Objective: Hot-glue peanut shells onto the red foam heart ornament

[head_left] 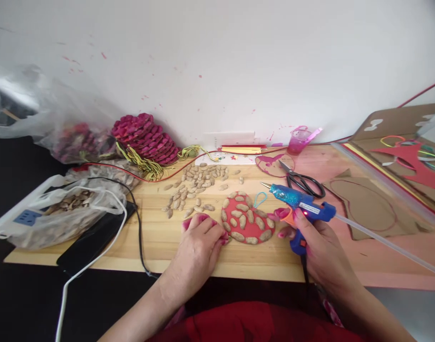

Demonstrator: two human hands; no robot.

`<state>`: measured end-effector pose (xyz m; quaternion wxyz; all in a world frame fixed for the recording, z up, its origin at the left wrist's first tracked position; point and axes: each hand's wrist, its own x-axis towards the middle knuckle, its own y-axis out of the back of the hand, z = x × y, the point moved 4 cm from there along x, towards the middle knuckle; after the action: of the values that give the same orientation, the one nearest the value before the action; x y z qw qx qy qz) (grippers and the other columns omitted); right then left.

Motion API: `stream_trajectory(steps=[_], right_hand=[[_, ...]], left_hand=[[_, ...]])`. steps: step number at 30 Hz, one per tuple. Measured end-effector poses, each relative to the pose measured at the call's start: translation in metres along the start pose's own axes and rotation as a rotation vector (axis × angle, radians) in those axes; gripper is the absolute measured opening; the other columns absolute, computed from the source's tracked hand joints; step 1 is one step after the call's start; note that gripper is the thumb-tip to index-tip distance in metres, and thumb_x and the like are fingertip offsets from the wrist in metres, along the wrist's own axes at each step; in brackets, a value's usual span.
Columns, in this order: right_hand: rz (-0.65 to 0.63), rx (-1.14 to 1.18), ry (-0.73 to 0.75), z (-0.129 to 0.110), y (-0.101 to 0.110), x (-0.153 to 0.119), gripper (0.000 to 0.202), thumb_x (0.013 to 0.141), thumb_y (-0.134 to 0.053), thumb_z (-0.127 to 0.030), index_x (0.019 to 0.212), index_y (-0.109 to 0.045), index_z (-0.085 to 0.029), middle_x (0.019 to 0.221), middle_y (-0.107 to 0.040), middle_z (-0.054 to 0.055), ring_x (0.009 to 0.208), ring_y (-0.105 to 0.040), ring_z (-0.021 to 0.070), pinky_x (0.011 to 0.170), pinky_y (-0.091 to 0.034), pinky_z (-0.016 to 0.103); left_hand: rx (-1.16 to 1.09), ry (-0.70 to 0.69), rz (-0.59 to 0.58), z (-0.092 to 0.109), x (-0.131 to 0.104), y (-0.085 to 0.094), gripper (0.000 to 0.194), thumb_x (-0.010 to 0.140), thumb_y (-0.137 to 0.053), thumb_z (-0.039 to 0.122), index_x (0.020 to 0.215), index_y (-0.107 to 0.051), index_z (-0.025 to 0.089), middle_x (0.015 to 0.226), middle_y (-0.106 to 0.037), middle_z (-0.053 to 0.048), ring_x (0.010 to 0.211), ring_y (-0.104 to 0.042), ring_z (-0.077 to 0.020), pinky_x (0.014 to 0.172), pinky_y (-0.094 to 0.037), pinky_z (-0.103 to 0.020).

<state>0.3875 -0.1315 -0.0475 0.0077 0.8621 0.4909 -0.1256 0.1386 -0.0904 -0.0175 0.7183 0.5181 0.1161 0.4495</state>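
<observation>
My right hand (322, 237) is wrapped round the handle of a blue hot glue gun (290, 195). Its metal nozzle points left, above the right lobe of a red heart (228, 216) dotted with peanuts. A small light glows on the gun, and a clear glue stick (388, 244) runs out of its back. My left hand (201, 240) is closed at the heart's left edge, its pink-stained fingertips pressed together; what they hold, if anything, is hidden. A light-blue loop (260, 199) stands out from the heart's top. Loose peanuts (201, 178) lie scattered behind my left hand.
Black scissors (303, 180) lie behind the glue gun, beside a cardboard piece (370, 204). A pink cup (298, 142) stands by the wall. At left are magenta stacked pieces (144, 137), a plastic bag of peanuts (65, 213), a power strip (28, 216) and cables.
</observation>
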Motion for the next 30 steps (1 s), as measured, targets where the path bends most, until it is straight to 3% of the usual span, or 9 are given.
stream_trajectory(steps=[4,7,12,14,17,20,23,26,30], right_hand=[[0.014,-0.002,0.005,-0.002,0.0,0.001,0.047,0.069,-0.084,-0.066,0.084,-0.076,-0.022,0.076,-0.078,0.007,0.052,-0.062,0.0186,0.042,-0.042,0.028],[-0.015,0.01,0.026,-0.011,-0.005,-0.002,0.046,0.066,-0.085,-0.065,0.079,-0.076,-0.022,0.074,-0.077,0.008,0.051,-0.062,0.02,0.043,-0.047,0.031],[0.037,0.075,0.015,-0.02,-0.009,-0.005,0.049,0.053,-0.092,-0.065,0.07,-0.075,-0.022,0.068,-0.074,0.006,0.05,-0.06,0.0178,0.046,-0.05,0.03],[0.04,0.08,0.009,-0.018,-0.009,-0.005,0.048,0.054,-0.092,-0.064,0.071,-0.077,-0.022,0.073,-0.076,0.006,0.052,-0.061,0.0173,0.048,-0.051,0.029],[0.033,0.062,0.0,-0.012,-0.006,-0.003,0.046,0.061,-0.088,-0.064,0.072,-0.078,-0.021,0.074,-0.076,0.007,0.054,-0.062,0.0178,0.048,-0.049,0.028],[0.028,0.057,-0.006,-0.007,-0.002,-0.003,0.044,0.067,-0.086,-0.064,0.072,-0.077,-0.021,0.069,-0.075,0.007,0.053,-0.062,0.0168,0.047,-0.047,0.027],[0.008,0.043,0.01,-0.006,-0.001,-0.004,0.042,0.071,-0.084,-0.063,0.075,-0.079,-0.022,0.072,-0.075,0.006,0.054,-0.062,0.0158,0.049,-0.047,0.026],[-0.015,0.022,0.035,-0.007,-0.001,-0.004,0.04,0.075,-0.08,-0.065,0.078,-0.08,-0.024,0.075,-0.075,0.005,0.055,-0.062,0.0156,0.051,-0.049,0.027],[-0.034,-0.014,0.028,-0.005,-0.001,-0.003,0.042,0.078,-0.077,-0.066,0.077,-0.078,-0.023,0.07,-0.072,0.004,0.058,-0.062,0.0163,0.054,-0.05,0.027]], left_hand=[[-0.02,0.001,-0.011,-0.001,-0.002,0.002,0.019,0.096,-0.055,0.011,0.087,-0.067,0.021,0.088,-0.067,-0.006,0.093,-0.053,-0.0244,0.087,-0.043,-0.044],[-0.024,-0.007,0.033,-0.011,-0.002,0.017,0.016,0.098,-0.057,0.017,0.093,-0.071,0.022,0.092,-0.07,-0.005,0.095,-0.057,-0.024,0.088,-0.044,-0.043],[0.184,0.159,0.189,-0.054,0.009,0.062,0.024,0.097,-0.059,0.029,0.077,-0.072,0.023,0.083,-0.072,-0.004,0.089,-0.061,-0.0253,0.082,-0.042,-0.043],[0.202,0.181,0.212,-0.068,0.022,0.069,0.024,0.097,-0.055,0.027,0.084,-0.076,0.023,0.089,-0.073,-0.006,0.09,-0.062,-0.0258,0.083,-0.044,-0.043],[0.245,0.171,0.168,-0.075,0.053,0.063,0.025,0.094,-0.055,0.023,0.098,-0.079,0.025,0.095,-0.074,-0.008,0.095,-0.063,-0.0288,0.088,-0.046,-0.046],[0.314,0.223,0.08,-0.074,0.09,0.049,0.017,0.09,-0.062,0.026,0.086,-0.078,0.023,0.094,-0.075,-0.009,0.1,-0.062,-0.0343,0.089,-0.047,-0.05],[0.343,0.251,0.01,-0.073,0.119,0.038,0.015,0.088,-0.063,0.027,0.087,-0.078,0.023,0.096,-0.075,-0.011,0.106,-0.063,-0.0368,0.093,-0.047,-0.053],[0.351,0.245,-0.088,-0.073,0.133,0.031,0.015,0.086,-0.065,0.027,0.092,-0.079,0.022,0.1,-0.076,-0.011,0.108,-0.064,-0.0365,0.098,-0.047,-0.053],[0.273,0.266,-0.201,-0.078,0.134,0.027,0.024,0.086,-0.058,0.018,0.096,-0.08,0.025,0.109,-0.077,-0.006,0.105,-0.067,-0.0306,0.106,-0.044,-0.051]])
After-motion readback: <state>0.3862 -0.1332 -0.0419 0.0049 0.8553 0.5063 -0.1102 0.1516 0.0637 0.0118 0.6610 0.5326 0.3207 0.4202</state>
